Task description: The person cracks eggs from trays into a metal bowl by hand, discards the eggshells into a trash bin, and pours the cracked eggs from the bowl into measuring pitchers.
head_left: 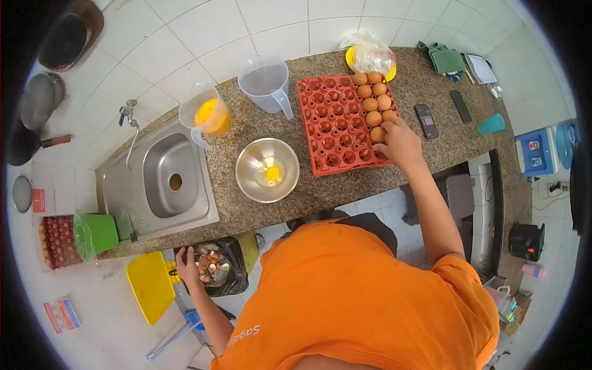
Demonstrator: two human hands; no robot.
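Observation:
My right hand [399, 145] reaches over the red egg tray [333, 126], its fingers closed around a brown egg [377, 134] at the near end of the eggs. Several more brown eggs [370, 104] fill the tray's right side; its other cups hold none. My left hand [187, 265] is low at the left, over the edge of a black-lined bin [234, 280], fingers apart with nothing visible in them. Broken eggshells [211, 266] lie inside the bin. On the counter, a steel bowl [250, 179] holds one cracked egg with a whole yolk [272, 173].
A plastic jug with yolks [213, 117] and another clear jug [265, 80] stand behind the bowl. The sink [172, 166] is at the left. A phone [426, 121], a teal cup [491, 124] and a plastic bag [374, 57] lie right and behind. The yellow bin lid [150, 288] hangs open.

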